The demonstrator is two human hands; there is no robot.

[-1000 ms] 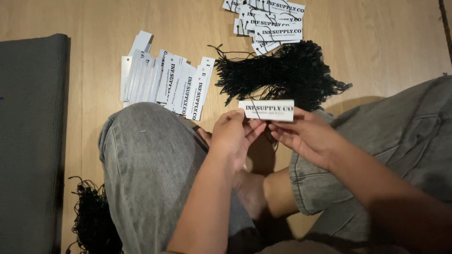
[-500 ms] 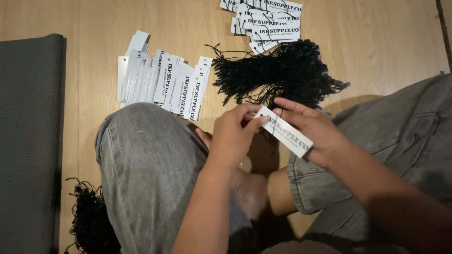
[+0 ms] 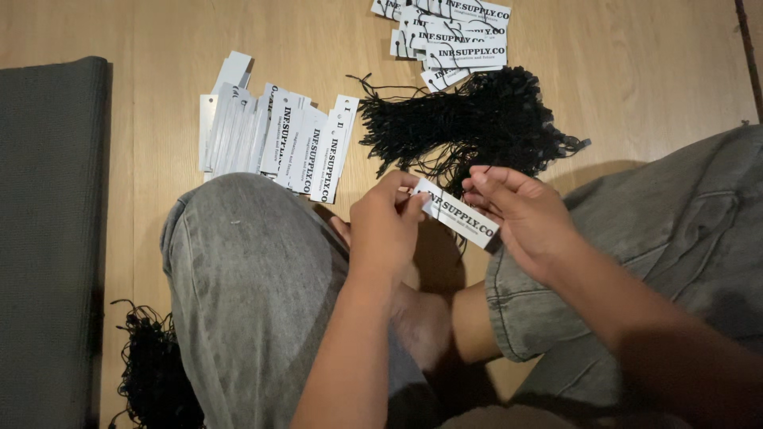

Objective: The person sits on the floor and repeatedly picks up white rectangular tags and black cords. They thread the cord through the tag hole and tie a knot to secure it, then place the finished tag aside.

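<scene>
Head view, left to right: a grey mat (image 3: pixel 48 238) lies on the wooden floor (image 3: pixel 159 40), with a black string bundle (image 3: pixel 151 373) at its lower edge. Beyond the left knee (image 3: pixel 246 262), a fanned row of white tags (image 3: pixel 270 143). The left hand (image 3: pixel 385 226) pinches one end of a single tag (image 3: pixel 457 213), tilted between both hands over the lap. A bigger string pile (image 3: pixel 477 123) and another tag heap (image 3: pixel 449 36) lie behind. The right hand (image 3: pixel 524 218) grips the tag's other end.
</scene>
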